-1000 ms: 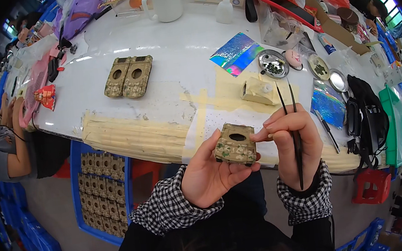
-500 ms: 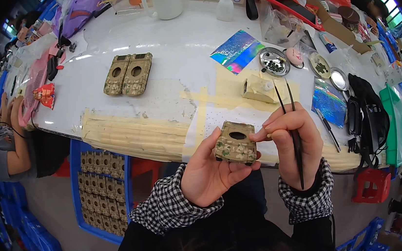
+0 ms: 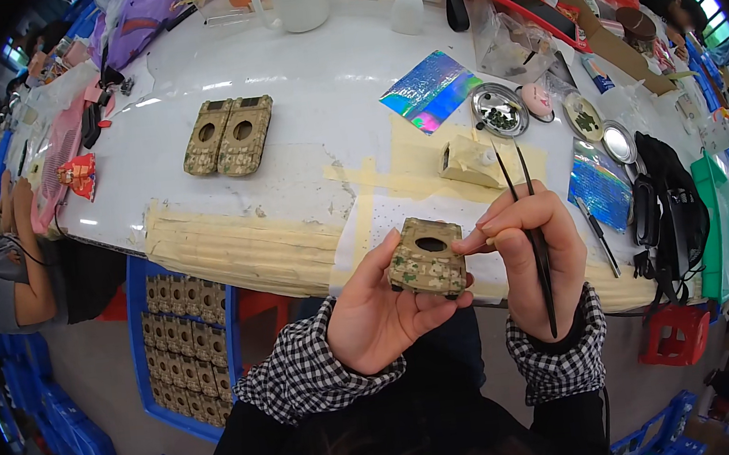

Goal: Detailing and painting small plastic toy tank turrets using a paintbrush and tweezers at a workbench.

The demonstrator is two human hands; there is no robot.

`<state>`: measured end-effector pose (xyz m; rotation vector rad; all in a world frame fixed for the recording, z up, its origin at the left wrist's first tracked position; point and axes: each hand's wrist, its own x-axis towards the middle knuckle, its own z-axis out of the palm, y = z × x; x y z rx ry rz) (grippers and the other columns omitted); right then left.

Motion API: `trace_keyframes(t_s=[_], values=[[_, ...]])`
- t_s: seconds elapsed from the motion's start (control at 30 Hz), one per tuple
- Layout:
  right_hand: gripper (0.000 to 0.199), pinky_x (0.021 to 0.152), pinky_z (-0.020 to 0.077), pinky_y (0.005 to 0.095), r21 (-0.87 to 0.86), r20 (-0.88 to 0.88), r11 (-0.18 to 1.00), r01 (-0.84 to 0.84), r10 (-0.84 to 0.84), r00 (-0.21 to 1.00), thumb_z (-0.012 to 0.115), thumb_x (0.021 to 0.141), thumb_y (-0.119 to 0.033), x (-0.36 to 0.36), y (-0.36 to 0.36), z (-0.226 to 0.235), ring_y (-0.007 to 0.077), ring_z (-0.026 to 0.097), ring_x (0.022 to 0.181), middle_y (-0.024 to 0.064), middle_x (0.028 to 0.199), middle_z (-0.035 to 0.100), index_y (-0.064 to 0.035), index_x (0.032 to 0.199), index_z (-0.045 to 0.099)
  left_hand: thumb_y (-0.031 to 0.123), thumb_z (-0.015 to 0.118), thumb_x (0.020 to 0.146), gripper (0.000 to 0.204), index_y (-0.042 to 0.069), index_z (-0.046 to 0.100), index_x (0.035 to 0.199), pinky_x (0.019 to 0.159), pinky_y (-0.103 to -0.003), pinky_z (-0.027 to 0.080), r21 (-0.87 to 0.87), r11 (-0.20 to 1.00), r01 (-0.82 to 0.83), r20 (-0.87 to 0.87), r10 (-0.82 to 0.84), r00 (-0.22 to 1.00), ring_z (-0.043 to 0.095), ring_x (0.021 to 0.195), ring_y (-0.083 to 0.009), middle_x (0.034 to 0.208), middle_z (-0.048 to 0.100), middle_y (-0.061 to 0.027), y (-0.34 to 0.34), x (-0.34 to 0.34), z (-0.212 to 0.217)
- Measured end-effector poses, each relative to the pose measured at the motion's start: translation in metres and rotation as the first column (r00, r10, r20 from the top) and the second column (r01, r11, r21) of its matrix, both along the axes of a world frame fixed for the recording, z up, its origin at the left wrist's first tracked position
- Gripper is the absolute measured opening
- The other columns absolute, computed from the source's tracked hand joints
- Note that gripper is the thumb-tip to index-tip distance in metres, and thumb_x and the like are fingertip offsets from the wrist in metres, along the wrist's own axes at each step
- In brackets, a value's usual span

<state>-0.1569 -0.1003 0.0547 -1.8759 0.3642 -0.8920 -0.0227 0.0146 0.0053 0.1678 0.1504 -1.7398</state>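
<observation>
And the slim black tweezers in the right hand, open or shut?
Open: the slim black tweezers in the right hand show two tips with a clear gap between them.

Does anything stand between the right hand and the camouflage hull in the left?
Nothing visible does: the right hand is at the right edge of the camouflage hull, which the left hand holds. Black tweezers in the right hand point away from it.

Black sleeves; black-and-white checked cuffs
</observation>
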Motion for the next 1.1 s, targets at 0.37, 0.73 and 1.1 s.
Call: trace_keyframes(t_s=[0.37,0.73,1.1], values=[[0.009,0.070,0.0472,0.0232,0.177,0.060,0.984,-0.020,0.009,0.998,0.049,0.094,-0.008,0.005,0.004,0.000,0.0122,0.057,0.075,0.0091,0.086,0.055,0.0011,0.094,0.050,0.041,0.025,0.099,0.053,-0.001,0.038,0.130,0.085,-0.033,0.055,-0.134,0.991,0.014,-0.010,-0.015,1.000,0.061,0.101,-0.0318,0.114,0.056,-0.0247,0.001,0.005,-0.007],[0.005,0.062,0.0425,0.0262,-0.339,0.103,0.818,0.464,-0.458,0.883,0.059,0.085,0.002,-0.009,-0.045,-0.008,0.0156,0.053,0.069,0.0095,0.079,0.056,0.0012,0.087,0.054,0.042,0.026,0.099,0.056,-0.001,0.035,0.132,0.084,-0.035,0.055,-0.131,0.991,-0.007,-0.095,-0.006,0.995,0.060,0.102,-0.0349,0.116,0.053,-0.0281,0.005,0.010,-0.006],[0.015,0.064,0.0446,0.0336,-0.677,0.090,0.569,0.466,-0.565,0.820,0.072,0.070,0.000,0.003,-0.063,-0.013,0.0261,0.055,0.074,0.0101,0.080,0.058,-0.0027,0.081,0.060,0.054,0.020,0.095,0.068,0.007,0.014,0.144,0.072,-0.038,0.056,-0.136,0.991,-0.008,-0.021,0.005,1.000,0.062,0.091,-0.0350,0.105,0.055,-0.0279,0.010,0.014,-0.009]])
